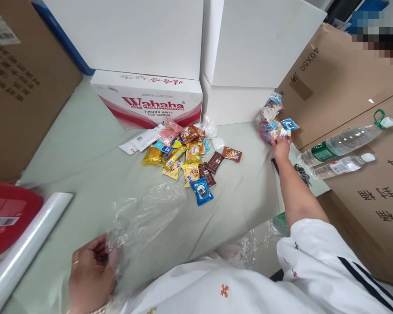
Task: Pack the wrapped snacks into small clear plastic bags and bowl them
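Note:
My left hand (pixel 93 272) is closed on the edge of a clear plastic bag (pixel 147 213), which lies spread over the pale green tabletop. At the far right, my right hand (pixel 282 147) reaches out to a bundle of packaged snacks (pixel 270 115) beside the white box; its fingers are partly hidden, and I cannot make out how firmly they grip. Between the hands lies a loose pile of wrapped snacks. Among them are a blue packet (pixel 201 191), dark brown packets (pixel 215 162), yellow cookie packets (pixel 191 173) and an orange-brown packet (pixel 232 154).
A Wahaha water carton (pixel 150 102) and white boxes (pixel 245 104) line the back. Plastic bottles (pixel 340 141) and keys (pixel 303 174) are at the right, near brown cardboard cartons (pixel 363 183). A red object (pixel 11 213) and a white roll (pixel 29 248) sit at the left.

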A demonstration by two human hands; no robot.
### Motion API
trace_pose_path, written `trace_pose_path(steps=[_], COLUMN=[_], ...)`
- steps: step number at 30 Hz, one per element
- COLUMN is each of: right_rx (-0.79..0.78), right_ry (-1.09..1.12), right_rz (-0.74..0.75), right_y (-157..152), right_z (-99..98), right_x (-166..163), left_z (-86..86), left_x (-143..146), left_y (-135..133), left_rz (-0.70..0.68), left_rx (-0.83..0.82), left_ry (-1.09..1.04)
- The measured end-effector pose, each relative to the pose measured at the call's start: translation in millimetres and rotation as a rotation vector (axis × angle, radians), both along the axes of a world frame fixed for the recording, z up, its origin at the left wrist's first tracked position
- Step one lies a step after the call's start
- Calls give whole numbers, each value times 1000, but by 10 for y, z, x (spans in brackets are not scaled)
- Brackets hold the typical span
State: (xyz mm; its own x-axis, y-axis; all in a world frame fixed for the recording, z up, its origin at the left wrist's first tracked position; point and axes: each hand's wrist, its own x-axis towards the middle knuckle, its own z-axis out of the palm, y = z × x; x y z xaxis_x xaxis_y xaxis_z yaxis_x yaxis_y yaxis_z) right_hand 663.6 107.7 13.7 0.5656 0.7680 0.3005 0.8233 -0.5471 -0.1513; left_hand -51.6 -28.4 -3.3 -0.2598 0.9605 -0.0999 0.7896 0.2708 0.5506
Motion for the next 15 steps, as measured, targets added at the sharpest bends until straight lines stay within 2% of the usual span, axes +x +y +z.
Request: trace_pose_path(steps=[10, 15], right_rx=[-47, -44], right_ry=[62, 74], right_rz=[-28, 7], right_y=[363, 523], right_z=[63, 28], right_x=[415, 578], left_z=[-150, -200], left_x=[-88, -153], left_y=[-67, -78], left_rz=[-22, -68], left_rx=[85, 60], left_ry=[54, 82])
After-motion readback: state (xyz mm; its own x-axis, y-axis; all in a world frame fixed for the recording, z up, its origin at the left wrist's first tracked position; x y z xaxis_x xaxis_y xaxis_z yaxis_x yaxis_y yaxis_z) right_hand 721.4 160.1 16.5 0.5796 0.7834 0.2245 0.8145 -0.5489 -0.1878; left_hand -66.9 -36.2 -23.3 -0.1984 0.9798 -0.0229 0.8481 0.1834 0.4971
